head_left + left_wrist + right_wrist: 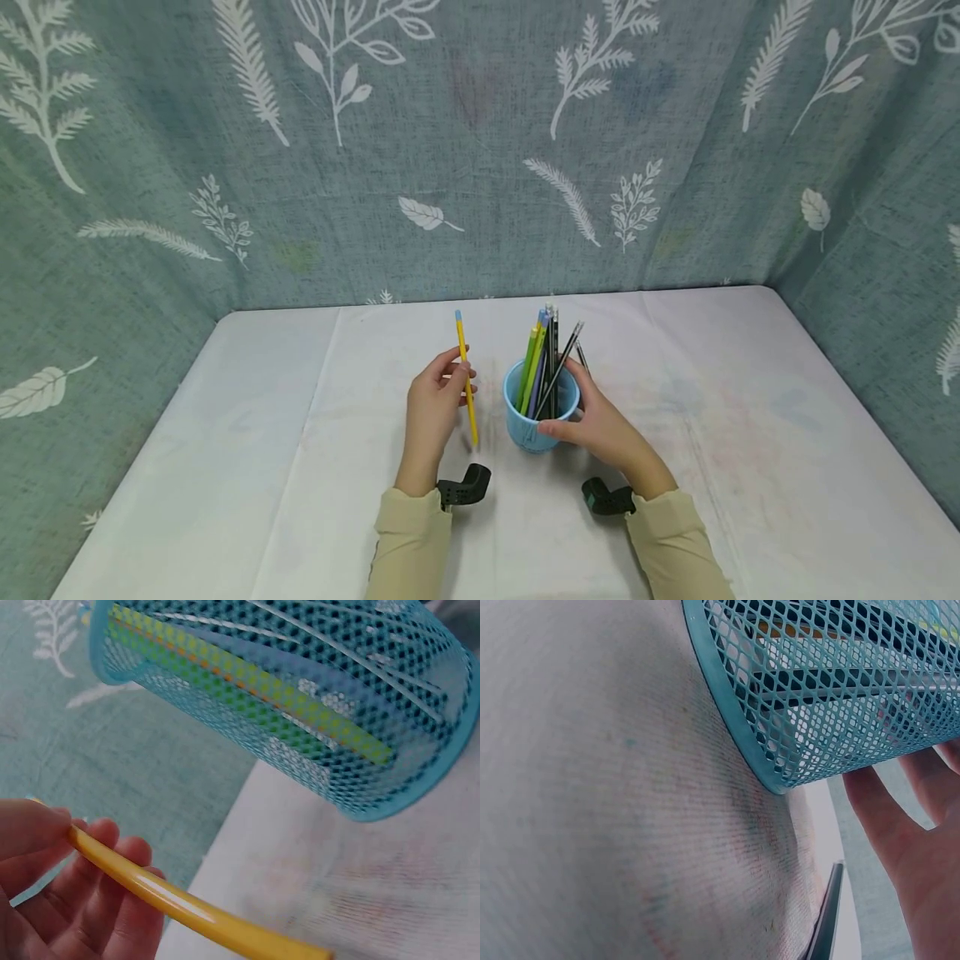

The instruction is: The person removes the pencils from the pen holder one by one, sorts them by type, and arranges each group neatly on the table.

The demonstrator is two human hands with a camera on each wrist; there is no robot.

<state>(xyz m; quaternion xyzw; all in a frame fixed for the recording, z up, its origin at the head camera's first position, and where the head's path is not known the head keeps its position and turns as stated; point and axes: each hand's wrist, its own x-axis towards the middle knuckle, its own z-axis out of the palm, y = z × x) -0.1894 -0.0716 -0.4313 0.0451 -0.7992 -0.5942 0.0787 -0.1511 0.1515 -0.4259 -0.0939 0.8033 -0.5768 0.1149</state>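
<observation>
My left hand (435, 400) pinches a yellow pencil (462, 337) with a blue end between thumb and fingers. The pencil stands nearly upright in the head view, blue end up, just left of a light blue mesh pencil cup (531, 437). Around the cup's right side my right hand (611, 425) grips, thumb at the near rim and fingers on the far side. Green pencils (530, 362), black pencils (555, 333) and a few others lean inside the cup. In the left wrist view the yellow pencil (172, 901) crosses below the cup (247, 724).
A dark pencil (828, 915) lies on the table beyond the right hand. White cloth covers the table (300, 500). Grey-green curtains (480, 167) with white leaf prints hang behind and at both sides. Each wrist wears a black camera (467, 487).
</observation>
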